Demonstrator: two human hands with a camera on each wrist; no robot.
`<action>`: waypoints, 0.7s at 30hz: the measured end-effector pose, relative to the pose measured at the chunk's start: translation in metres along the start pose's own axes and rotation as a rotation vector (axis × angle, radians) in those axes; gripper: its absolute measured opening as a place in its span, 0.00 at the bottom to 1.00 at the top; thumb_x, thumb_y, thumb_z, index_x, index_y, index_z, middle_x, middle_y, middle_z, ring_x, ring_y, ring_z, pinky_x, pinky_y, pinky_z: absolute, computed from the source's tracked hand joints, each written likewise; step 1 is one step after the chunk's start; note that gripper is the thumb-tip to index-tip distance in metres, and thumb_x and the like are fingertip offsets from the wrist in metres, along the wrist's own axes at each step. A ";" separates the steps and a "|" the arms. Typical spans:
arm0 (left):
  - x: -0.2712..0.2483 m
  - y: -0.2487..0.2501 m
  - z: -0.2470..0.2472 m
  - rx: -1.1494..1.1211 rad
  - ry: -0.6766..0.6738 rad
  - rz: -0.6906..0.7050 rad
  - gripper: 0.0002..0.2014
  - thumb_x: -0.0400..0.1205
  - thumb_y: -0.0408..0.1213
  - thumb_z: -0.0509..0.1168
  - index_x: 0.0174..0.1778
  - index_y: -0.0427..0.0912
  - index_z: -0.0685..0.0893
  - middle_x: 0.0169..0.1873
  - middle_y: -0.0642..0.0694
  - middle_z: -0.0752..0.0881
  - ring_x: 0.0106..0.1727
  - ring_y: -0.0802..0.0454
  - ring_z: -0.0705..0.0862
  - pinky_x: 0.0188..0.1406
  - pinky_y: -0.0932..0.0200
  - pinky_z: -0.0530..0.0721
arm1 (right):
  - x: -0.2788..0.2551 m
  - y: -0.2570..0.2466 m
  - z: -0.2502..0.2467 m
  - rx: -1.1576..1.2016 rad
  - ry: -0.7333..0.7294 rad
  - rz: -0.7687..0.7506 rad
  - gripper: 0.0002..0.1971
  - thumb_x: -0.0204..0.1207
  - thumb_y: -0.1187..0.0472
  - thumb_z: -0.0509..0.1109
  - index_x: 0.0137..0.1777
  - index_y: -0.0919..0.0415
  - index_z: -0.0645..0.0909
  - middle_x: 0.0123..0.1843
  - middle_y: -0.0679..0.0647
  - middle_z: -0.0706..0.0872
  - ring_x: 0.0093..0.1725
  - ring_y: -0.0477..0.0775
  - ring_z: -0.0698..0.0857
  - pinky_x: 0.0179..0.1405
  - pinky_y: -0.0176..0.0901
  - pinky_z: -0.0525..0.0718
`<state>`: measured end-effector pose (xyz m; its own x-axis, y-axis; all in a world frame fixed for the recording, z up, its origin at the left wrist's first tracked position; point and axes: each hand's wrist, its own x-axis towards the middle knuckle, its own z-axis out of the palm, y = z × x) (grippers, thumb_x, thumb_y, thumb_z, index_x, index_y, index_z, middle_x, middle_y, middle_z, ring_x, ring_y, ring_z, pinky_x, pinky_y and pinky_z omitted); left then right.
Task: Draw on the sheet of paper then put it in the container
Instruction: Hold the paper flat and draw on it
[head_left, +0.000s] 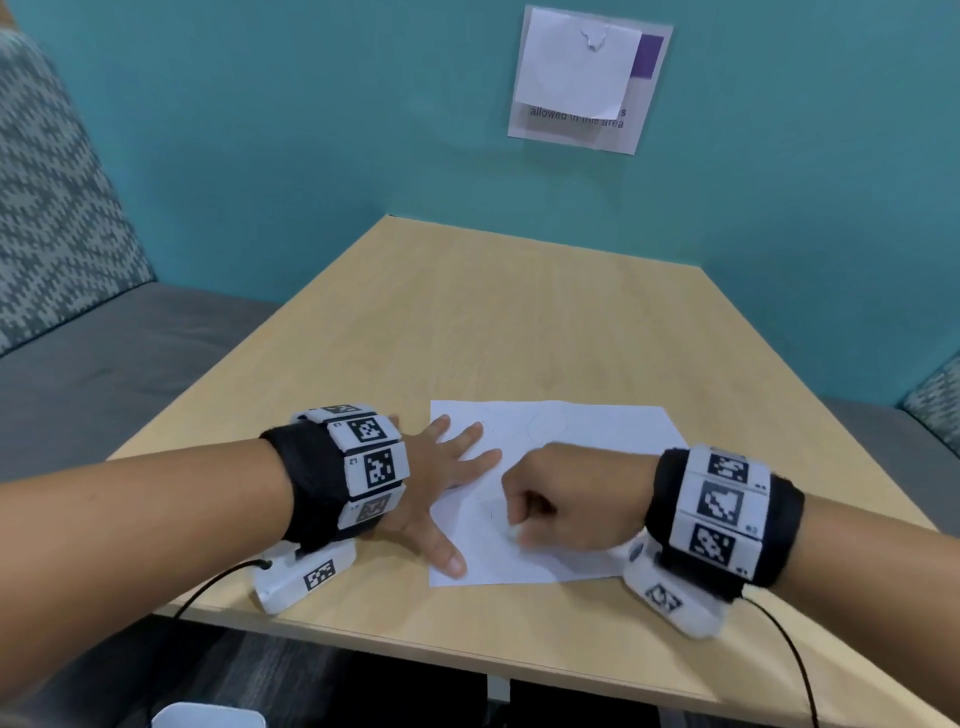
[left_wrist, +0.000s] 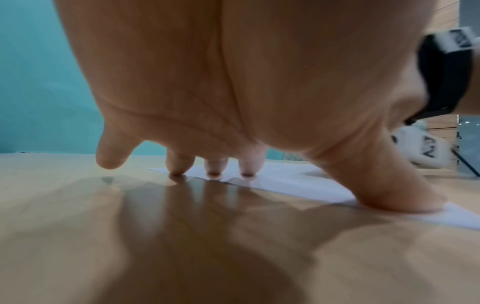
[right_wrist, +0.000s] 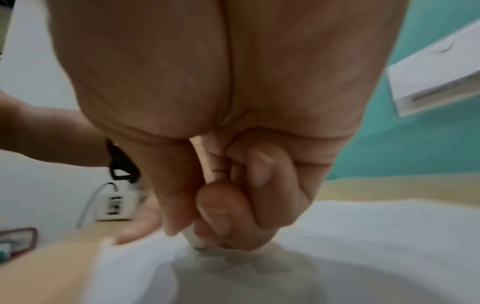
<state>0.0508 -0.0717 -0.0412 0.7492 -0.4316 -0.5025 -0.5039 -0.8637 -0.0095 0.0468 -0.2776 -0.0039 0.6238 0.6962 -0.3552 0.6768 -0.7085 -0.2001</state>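
left hand (head_left: 431, 486) flat, pinning sheet (head_left: 582, 431) | right hand (head_left: 561, 499) grip clenched on white, perhaps crayon (right_wrist: 194, 239), tip on sheet

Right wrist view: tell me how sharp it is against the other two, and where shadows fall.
Right wrist view: blurred, worst lower left; the right hand shades the paper. Left wrist view: sharper, with the left hand shadowed and mirrored on the glossy table. Head view: clearest, evenly lit.
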 end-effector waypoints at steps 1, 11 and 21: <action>-0.001 0.000 0.000 -0.004 0.004 -0.002 0.61 0.67 0.79 0.64 0.83 0.65 0.28 0.84 0.57 0.27 0.86 0.44 0.30 0.79 0.22 0.40 | 0.003 0.010 -0.006 -0.017 0.041 0.042 0.10 0.75 0.57 0.67 0.44 0.66 0.81 0.40 0.59 0.87 0.36 0.49 0.74 0.41 0.50 0.80; -0.006 0.002 -0.005 -0.002 0.000 -0.010 0.60 0.69 0.76 0.65 0.84 0.64 0.29 0.84 0.56 0.28 0.86 0.45 0.31 0.79 0.23 0.40 | 0.000 0.015 -0.006 0.018 0.059 0.077 0.07 0.75 0.55 0.69 0.47 0.58 0.83 0.39 0.44 0.83 0.39 0.48 0.79 0.43 0.39 0.79; 0.010 0.027 -0.020 0.012 -0.014 0.102 0.56 0.72 0.72 0.68 0.84 0.70 0.33 0.86 0.50 0.29 0.86 0.38 0.32 0.78 0.19 0.43 | -0.002 0.020 -0.006 0.037 0.078 0.104 0.05 0.76 0.56 0.70 0.48 0.56 0.82 0.35 0.40 0.78 0.35 0.42 0.76 0.41 0.39 0.75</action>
<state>0.0527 -0.1046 -0.0290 0.6877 -0.5130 -0.5136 -0.5823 -0.8124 0.0318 0.0610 -0.2927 -0.0019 0.7198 0.6243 -0.3037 0.5926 -0.7804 -0.1996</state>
